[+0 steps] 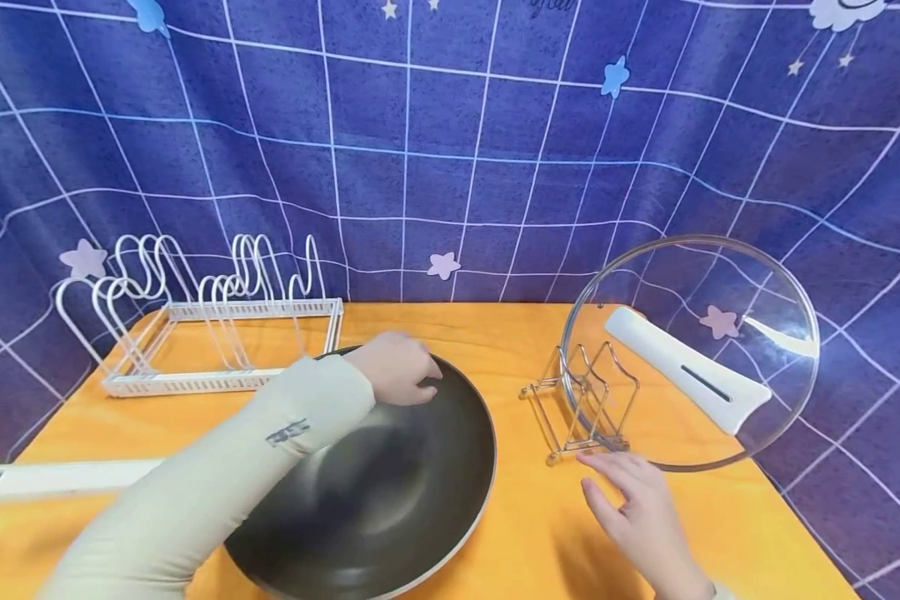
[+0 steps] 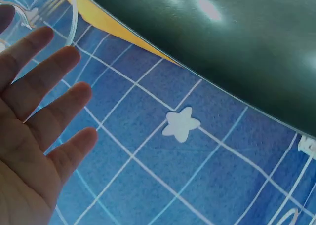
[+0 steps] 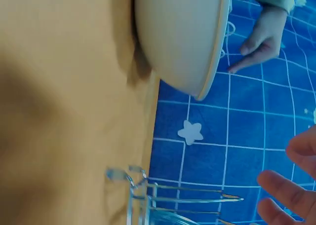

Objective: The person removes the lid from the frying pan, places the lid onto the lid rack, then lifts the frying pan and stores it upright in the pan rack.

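Note:
A large dark wok (image 1: 390,475) with a pale outside and a long white handle (image 1: 67,478) stands on the table. Above its far part hovers my left hand (image 1: 396,368); the left wrist view shows its fingers (image 2: 44,82) spread, with nothing held. My right hand (image 1: 637,504) is beside the small wire lid rack (image 1: 570,408), in front of it, its fingers loosely bent and holding nothing. A round glass lid (image 1: 765,417) with a white bar handle (image 1: 686,369) leans in that rack, tilted to the right.
A white wire dish rack (image 1: 217,383) with several upright loops stands at the back left, behind the wok. The table (image 1: 510,517) has an orange cover. A blue gridded curtain (image 1: 450,167) with stars hangs close behind the table and on both sides.

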A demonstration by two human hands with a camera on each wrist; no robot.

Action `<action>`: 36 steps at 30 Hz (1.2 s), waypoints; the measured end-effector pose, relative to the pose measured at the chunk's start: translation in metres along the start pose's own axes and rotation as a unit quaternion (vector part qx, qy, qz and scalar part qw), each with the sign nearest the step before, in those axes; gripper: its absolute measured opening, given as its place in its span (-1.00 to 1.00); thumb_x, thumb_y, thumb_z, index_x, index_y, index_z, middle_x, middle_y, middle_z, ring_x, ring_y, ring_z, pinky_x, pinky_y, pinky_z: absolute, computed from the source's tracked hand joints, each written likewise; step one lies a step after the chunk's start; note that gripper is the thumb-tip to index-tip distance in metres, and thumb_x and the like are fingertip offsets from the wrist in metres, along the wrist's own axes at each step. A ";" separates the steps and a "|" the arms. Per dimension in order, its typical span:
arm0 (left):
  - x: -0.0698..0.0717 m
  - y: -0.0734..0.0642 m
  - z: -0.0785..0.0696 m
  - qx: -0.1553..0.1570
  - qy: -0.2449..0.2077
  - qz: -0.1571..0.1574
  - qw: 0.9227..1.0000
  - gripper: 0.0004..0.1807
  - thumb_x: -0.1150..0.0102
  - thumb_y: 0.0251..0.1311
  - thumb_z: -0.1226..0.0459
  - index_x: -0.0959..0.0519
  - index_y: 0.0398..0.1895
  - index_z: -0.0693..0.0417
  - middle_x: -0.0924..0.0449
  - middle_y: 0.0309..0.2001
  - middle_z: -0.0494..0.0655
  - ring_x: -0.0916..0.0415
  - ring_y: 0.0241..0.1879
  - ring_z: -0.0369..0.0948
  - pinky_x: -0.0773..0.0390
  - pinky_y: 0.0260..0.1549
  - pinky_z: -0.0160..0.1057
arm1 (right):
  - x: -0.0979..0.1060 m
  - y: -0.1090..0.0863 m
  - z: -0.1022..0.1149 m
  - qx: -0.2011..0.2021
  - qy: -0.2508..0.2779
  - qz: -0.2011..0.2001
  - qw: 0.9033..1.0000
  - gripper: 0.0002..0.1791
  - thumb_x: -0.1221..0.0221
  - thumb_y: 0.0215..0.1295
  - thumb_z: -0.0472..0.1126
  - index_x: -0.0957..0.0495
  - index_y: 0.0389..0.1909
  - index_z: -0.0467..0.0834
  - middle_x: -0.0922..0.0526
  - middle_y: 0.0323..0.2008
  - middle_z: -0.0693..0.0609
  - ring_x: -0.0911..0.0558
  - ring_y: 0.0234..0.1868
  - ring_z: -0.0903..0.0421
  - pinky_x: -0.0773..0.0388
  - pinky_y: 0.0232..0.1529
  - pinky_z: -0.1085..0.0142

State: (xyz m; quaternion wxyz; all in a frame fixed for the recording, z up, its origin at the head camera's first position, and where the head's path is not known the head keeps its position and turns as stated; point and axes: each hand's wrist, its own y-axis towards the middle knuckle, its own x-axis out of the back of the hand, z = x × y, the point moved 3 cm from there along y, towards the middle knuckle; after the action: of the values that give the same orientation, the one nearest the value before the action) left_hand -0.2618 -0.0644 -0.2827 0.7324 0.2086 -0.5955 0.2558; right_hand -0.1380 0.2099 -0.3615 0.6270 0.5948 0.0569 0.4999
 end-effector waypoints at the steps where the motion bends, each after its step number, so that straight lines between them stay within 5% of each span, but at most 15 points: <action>1: 0.001 -0.006 -0.003 -0.012 0.011 -0.007 1.000 -0.75 -0.14 0.15 0.12 -0.71 -0.21 -0.03 -0.69 -0.28 -0.20 -0.59 -0.14 -0.13 -0.50 -0.07 -0.12 | -0.001 -0.004 0.001 -0.019 0.017 0.000 1.000 -0.73 -0.25 -0.05 -0.39 -0.68 -0.24 -0.26 -0.72 -0.31 -0.05 -0.61 -0.29 0.08 -0.41 -0.10 0.44; 4: 0.003 -0.024 -0.010 -0.042 0.026 -0.019 0.999 -0.79 -0.17 0.13 0.13 -0.70 -0.26 -0.02 -0.69 -0.27 -0.23 -0.59 -0.08 -0.10 -0.49 -0.04 -0.07 | -0.008 -0.008 0.010 -0.093 0.080 -0.001 0.992 -0.60 -0.29 -0.17 -0.55 -0.64 -0.19 -0.31 -0.71 -0.29 -0.07 -0.61 -0.30 0.24 -0.40 -0.09 0.60; 9: 0.008 -0.056 -0.014 -0.064 0.018 -0.041 0.997 -0.86 -0.20 0.12 0.15 -0.68 -0.33 -0.04 -0.69 -0.24 -0.18 -0.57 -0.03 -0.03 -0.48 0.00 -0.01 | -0.034 0.007 0.031 -0.186 0.178 0.003 0.966 -0.62 -0.23 0.02 -0.54 -0.57 -0.05 -0.38 -0.68 -0.24 -0.18 -0.59 -0.30 0.30 -0.50 -0.34 0.51; 13: 0.013 -0.078 -0.010 -0.037 -0.011 -0.063 0.997 -0.79 -0.20 0.13 0.14 -0.69 -0.23 -0.01 -0.69 -0.17 -0.10 -0.56 0.00 0.01 -0.45 0.06 0.04 | -0.048 0.022 0.041 -0.234 0.219 0.013 0.947 -0.66 -0.19 0.16 -0.44 -0.55 0.00 -0.37 -0.67 -0.25 -0.18 -0.58 -0.31 0.29 -0.52 -0.46 0.40; 18: -0.002 -0.106 -0.009 -0.007 -0.032 -0.090 0.995 -0.70 -0.24 0.12 0.14 -0.69 -0.16 0.11 -0.69 -0.15 -0.03 -0.57 -0.02 0.06 -0.47 0.04 0.07 | -0.061 0.020 0.045 -0.261 0.233 0.033 0.936 -0.66 -0.20 0.15 -0.46 -0.54 -0.02 -0.41 -0.65 -0.39 -0.07 -0.56 -0.38 0.29 -0.55 -0.26 0.38; 25: -0.027 -0.140 -0.009 0.006 -0.040 -0.118 0.992 -0.73 -0.27 0.07 0.15 -0.70 -0.19 0.07 -0.69 -0.16 -0.05 -0.59 -0.07 0.04 -0.50 -0.03 0.04 | -0.079 0.010 0.049 -0.328 0.288 0.103 0.894 -0.48 -0.21 0.16 -0.43 -0.37 0.17 -0.43 -0.58 -0.44 -0.02 -0.50 -0.52 0.27 -0.50 -0.44 0.44; 36: -0.045 -0.192 0.009 0.123 -0.088 -0.111 0.982 -0.62 -0.32 0.04 0.15 -0.66 -0.10 0.17 -0.64 -0.07 0.08 -0.55 -0.02 0.13 -0.50 -0.03 0.12 | -0.093 0.001 0.051 -0.410 0.279 0.168 0.852 -0.32 -0.21 0.14 -0.36 -0.17 0.27 -0.40 -0.42 -0.60 0.06 -0.43 -0.65 0.20 -0.39 -0.58 0.43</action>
State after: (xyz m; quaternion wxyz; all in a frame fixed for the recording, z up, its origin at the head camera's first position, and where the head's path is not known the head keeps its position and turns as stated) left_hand -0.1564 -0.2260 -0.3252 0.6700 0.3835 -0.5947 0.2246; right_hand -0.1500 0.1097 -0.3951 0.6783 0.1197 -0.0813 0.7204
